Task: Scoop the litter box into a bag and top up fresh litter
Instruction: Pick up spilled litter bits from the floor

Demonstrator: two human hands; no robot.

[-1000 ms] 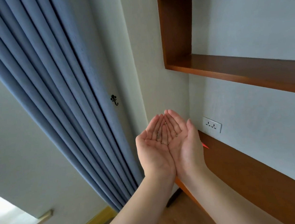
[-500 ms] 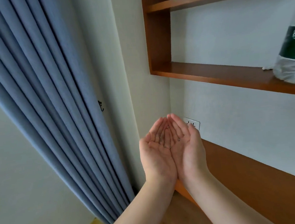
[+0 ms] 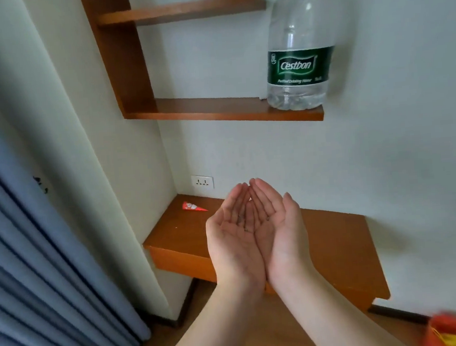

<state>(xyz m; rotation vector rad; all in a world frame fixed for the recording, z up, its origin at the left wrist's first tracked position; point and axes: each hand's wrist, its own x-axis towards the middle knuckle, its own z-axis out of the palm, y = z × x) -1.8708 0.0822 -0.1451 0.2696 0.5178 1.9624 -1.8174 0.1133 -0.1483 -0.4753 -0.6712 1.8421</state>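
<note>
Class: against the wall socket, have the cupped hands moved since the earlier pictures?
Yes. The cupped hands now sit right of the wall socket; earlier they were left of it.

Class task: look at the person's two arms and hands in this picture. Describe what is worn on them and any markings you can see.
Nothing is worn: both forearms are bare as far as the frame shows, with no sleeves, gloves, watch or bracelets. No rings show on the fingers. The left hand and right hand carry a few small dark specks where the palms meet; what they are cannot be told.

"Cestbon" in white on the green label of the clear water bottle (image 3: 298,58) on the shelf (image 3: 216,111).
</note>
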